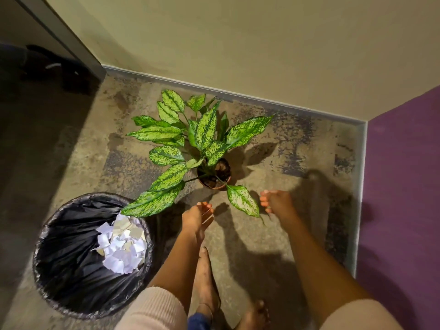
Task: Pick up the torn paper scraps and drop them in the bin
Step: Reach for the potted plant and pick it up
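With the paper scraps (121, 246) lying heaped in the bin (71, 258) at lower left, the left hand (196, 216) and right hand (276, 202) are hanging loosely open and empty at centre frame, so scanning the floor (262, 234) near the plant (190, 144) for strays seems best.

Single head-worn wide-angle view, looking steeply down and forward from standing height into a room corner. The floor (273, 234) fills the centre; the walls bow at the frame edges. The bin (71, 246) sits lower left, the potted plant (190, 144) at centre, the wearer's forearms and bare feet nearest the lens, along the bottom edge.
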`<control>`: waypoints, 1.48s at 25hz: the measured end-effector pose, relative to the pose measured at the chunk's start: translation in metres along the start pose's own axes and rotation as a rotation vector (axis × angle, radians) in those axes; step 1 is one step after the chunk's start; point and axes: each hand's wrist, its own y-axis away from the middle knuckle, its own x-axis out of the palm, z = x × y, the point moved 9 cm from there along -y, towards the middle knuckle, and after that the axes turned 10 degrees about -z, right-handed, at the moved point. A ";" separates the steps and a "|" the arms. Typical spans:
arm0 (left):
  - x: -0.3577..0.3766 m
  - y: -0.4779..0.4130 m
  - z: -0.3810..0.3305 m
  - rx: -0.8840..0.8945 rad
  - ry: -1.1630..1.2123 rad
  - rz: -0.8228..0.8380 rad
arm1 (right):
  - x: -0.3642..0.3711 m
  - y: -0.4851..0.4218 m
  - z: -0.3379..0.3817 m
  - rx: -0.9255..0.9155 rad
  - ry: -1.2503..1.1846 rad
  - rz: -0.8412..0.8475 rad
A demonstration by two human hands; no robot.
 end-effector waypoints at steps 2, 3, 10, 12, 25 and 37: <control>0.008 -0.017 -0.008 -0.031 0.042 0.011 | 0.026 -0.013 0.013 0.069 -0.026 0.118; 0.014 -0.025 -0.013 -0.031 0.063 0.020 | 0.039 -0.020 0.020 0.093 -0.058 0.172; 0.043 -0.081 -0.023 -0.045 0.243 0.029 | 0.099 -0.068 0.036 0.130 -0.166 0.414; 0.053 -0.092 -0.024 -0.030 0.267 0.040 | 0.109 -0.090 0.036 0.081 -0.116 0.406; 0.054 -0.135 -0.017 -0.016 0.313 0.062 | 0.157 -0.119 0.039 0.088 -0.138 0.449; 0.061 -0.133 -0.013 0.041 0.307 0.104 | 0.127 -0.123 0.036 0.078 -0.162 0.451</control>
